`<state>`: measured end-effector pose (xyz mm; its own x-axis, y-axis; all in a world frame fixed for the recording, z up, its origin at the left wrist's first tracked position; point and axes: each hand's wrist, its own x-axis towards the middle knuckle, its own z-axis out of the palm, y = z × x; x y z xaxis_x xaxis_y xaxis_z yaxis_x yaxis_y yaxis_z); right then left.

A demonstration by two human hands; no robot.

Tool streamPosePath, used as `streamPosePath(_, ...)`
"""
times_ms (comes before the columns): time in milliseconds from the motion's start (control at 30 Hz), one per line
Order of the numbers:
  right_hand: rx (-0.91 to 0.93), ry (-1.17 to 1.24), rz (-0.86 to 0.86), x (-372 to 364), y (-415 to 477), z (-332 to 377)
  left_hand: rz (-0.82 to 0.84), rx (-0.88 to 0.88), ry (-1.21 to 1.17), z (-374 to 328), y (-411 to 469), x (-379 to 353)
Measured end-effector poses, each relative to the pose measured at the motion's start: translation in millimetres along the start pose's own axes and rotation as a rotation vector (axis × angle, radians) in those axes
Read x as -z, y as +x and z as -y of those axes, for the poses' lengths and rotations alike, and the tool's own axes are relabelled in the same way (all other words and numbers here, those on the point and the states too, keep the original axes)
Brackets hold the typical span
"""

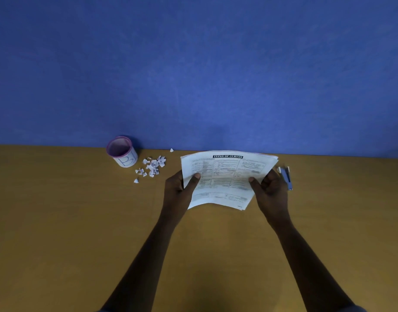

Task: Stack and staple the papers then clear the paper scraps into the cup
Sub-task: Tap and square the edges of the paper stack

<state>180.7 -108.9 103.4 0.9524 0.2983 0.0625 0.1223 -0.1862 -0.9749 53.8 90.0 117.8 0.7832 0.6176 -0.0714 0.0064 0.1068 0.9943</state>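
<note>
A stack of printed papers [225, 176], headed "TYPES OF CURVES", is held above the table between both hands. My left hand [178, 188] grips its left edge, thumb on top. My right hand [270, 188] grips its right edge the same way. The sheets bow slightly and their edges look roughly aligned. A blue stapler [286, 177] lies on the table just right of my right hand. A pile of white paper scraps [151, 167] lies left of the papers. A white cup [122, 152] with a purple rim stands upright beyond the scraps at the left.
The brown table [81, 221] meets a blue wall [193, 64] just behind the cup and papers. One stray scrap [171, 150] lies by the wall, another stray scrap [136, 181] sits nearer me.
</note>
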Motion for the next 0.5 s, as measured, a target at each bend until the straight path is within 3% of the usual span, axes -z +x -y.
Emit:
streamPosePath(267, -0.032, -0.153, 0.023, -6, -6, -16, -0.015, 0.026, -0.015, 6, 3, -6)
streamPosePath(367, 0.081, -0.272, 0.006, -2, 0, -1, -0.032, 0.016, -0.038, 3, 6, -3)
streamPosePath(500, 0.382, -0.538, 0.000, 10, 13, 38, -0.082, -0.007, -0.092, 3, 13, 5)
